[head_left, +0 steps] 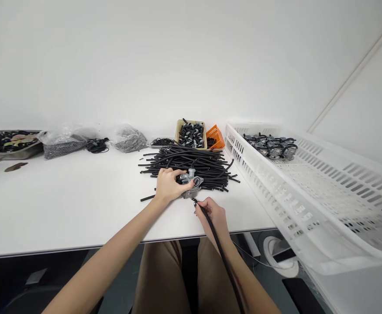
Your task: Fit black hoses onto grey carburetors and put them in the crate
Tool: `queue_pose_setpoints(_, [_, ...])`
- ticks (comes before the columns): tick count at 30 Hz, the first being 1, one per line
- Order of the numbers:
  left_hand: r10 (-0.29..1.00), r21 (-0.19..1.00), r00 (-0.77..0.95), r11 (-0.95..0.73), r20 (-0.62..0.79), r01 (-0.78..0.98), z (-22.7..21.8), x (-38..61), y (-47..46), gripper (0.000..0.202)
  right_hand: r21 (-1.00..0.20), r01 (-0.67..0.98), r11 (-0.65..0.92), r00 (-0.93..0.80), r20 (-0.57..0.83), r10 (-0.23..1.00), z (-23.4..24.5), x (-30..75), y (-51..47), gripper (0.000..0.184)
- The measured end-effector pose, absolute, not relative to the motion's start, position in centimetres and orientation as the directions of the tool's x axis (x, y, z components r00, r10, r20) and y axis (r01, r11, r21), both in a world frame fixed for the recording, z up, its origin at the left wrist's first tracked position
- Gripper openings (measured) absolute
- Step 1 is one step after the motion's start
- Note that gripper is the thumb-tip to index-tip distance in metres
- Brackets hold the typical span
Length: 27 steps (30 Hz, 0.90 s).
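My left hand (170,185) is closed around a silver carburetor (195,179), its thumb over the front of the body and its fingers behind. Just below the carburetor, my right hand (213,213) pinches a black rubber hose (214,231) near its end. That end is right at the carburetor's underside; whether it is pushed onto a fitting I cannot tell. From my right hand the hose hangs down over the forearm, past the table edge. Behind the carburetor lies a broad pile of black hoses (191,157).
A white plastic crate (276,183) on the right holds several carburetors (272,146). Behind the hoses stand a cream bin (179,131) of black parts and a tilted orange basket (219,138). Plastic bags (64,141) of small parts and a metal tray (30,151) line the wall leftward.
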<state>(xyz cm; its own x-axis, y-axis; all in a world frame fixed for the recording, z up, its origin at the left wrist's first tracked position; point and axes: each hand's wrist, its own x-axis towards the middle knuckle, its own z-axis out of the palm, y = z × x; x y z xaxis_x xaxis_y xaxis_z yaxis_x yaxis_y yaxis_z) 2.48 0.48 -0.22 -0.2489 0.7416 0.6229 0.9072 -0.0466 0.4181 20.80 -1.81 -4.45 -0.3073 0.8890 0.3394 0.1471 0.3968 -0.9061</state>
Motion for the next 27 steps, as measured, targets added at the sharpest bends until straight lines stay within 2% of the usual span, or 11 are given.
queue_pose_setpoints(3, [0.743, 0.420, -0.244, -0.056, 0.623, 0.906, -0.2, 2.5, 0.5, 0.049, -0.932, 0.138, 0.336, -0.248, 0.296, 0.922, -4.4, 20.6, -1.8, 0.025])
queue_pose_setpoints(7, [0.738, 0.411, -0.241, -0.054, 0.630, 0.910, -0.3, 2.6, 0.5, 0.050, -0.934, 0.089, 0.346, -0.311, 0.304, 0.901, -4.2, 20.5, -2.0, 0.025])
queue_pose_setpoints(12, [0.720, 0.399, -0.255, -0.033, 0.645, 0.916, -0.3, 2.6, 0.5, 0.050, -0.926, 0.159, 0.342, -0.246, 0.299, 0.922, -4.1, 20.6, -1.9, 0.021])
queue_pose_setpoints(17, [0.728, 0.402, -0.251, -0.036, 0.638, 0.915, -0.3, 2.5, 0.6, 0.047, -0.970, 0.053, 0.236, -0.377, 0.199, 0.904, -3.9, 21.0, -1.3, 0.023])
queue_pose_setpoints(22, [0.741, 0.404, -0.250, -0.031, 0.623, 0.914, -0.5, 2.3, 0.5, 0.047, -0.984, -0.014, 0.178, -0.259, 0.176, 0.950, -3.8, 21.0, -1.2, 0.023])
queue_pose_setpoints(27, [0.733, 0.390, -0.244, -0.031, 0.635, 0.920, -0.6, 2.0, 0.5, 0.038, -0.985, -0.138, 0.099, -0.329, 0.140, 0.934, -3.9, 21.5, -0.7, 0.034])
